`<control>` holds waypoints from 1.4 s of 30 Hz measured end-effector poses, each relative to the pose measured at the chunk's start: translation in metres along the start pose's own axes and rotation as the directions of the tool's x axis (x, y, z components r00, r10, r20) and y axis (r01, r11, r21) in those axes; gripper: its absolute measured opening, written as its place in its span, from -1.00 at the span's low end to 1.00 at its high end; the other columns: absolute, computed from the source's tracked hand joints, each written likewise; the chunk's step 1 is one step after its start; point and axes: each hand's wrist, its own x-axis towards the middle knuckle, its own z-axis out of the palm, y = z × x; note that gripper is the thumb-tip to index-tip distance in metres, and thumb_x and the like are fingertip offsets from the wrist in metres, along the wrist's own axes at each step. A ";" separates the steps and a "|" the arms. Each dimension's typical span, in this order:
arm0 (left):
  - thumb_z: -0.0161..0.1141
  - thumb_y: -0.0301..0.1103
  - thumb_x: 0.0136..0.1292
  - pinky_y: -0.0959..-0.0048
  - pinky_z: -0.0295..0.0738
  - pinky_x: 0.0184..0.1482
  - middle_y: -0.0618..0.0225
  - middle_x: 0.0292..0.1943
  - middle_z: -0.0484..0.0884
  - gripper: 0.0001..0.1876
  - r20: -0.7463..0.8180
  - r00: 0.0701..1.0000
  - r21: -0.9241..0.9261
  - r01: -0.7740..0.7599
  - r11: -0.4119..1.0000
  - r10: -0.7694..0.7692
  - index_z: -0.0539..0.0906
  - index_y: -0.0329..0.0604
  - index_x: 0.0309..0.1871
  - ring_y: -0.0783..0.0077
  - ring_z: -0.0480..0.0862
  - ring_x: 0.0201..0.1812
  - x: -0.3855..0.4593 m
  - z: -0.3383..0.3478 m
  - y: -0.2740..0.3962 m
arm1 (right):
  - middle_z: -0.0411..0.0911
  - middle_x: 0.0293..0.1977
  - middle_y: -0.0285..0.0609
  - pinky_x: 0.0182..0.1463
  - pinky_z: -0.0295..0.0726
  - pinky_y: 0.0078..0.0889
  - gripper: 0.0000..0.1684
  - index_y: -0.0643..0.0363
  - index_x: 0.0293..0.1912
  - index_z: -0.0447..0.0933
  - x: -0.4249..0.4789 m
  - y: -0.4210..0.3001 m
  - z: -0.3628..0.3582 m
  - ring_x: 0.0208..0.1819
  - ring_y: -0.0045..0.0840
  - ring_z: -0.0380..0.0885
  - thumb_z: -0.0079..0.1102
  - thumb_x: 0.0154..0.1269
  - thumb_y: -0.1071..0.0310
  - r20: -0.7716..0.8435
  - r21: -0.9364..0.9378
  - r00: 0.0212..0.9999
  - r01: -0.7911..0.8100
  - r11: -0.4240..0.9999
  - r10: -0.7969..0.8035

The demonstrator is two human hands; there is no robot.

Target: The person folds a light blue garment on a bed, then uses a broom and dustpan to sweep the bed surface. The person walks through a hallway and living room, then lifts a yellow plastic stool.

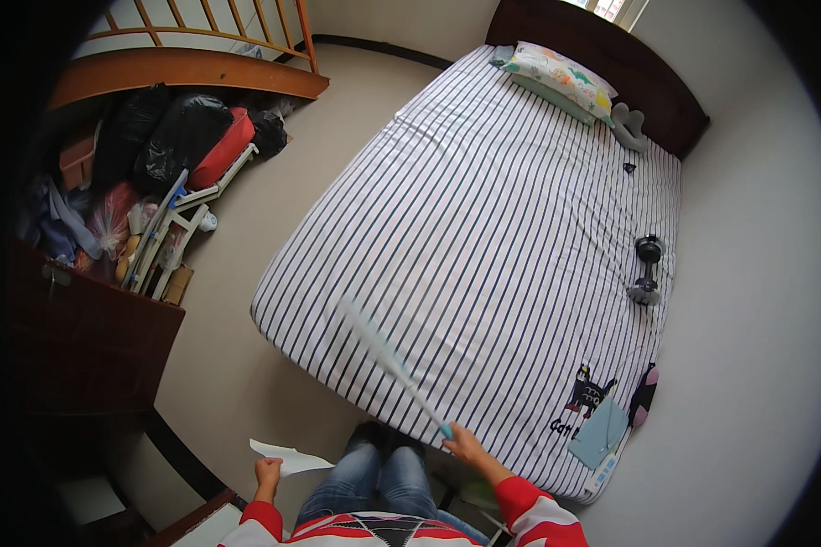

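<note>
My right hand is closed round the blue end of a long white brush-like tool, which is blurred; its far part lies over the near left part of the striped bed sheet. Whether the tool touches the sheet I cannot tell. At the lower left, beside my knees, my left hand grips a white sheet of paper or thin cloth.
A pillow, a grey neck pillow, a dumbbell, a light blue flat item and a power strip lie on the bed. Black bags and a folded frame stand left. Orange railing borders the floor.
</note>
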 end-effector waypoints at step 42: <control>0.03 -0.18 0.14 0.16 0.39 -0.43 0.08 -0.50 0.62 -0.69 -0.081 0.966 0.350 -0.205 0.914 0.247 0.61 -0.23 -0.51 0.03 0.52 -0.54 -0.022 -0.130 -0.237 | 0.51 -0.53 0.13 -0.48 0.53 -0.19 -0.79 0.43 -0.39 0.37 0.315 -0.154 -0.081 -0.48 -0.19 0.59 0.06 0.02 0.43 -0.741 0.051 0.650 -0.193 0.980 0.167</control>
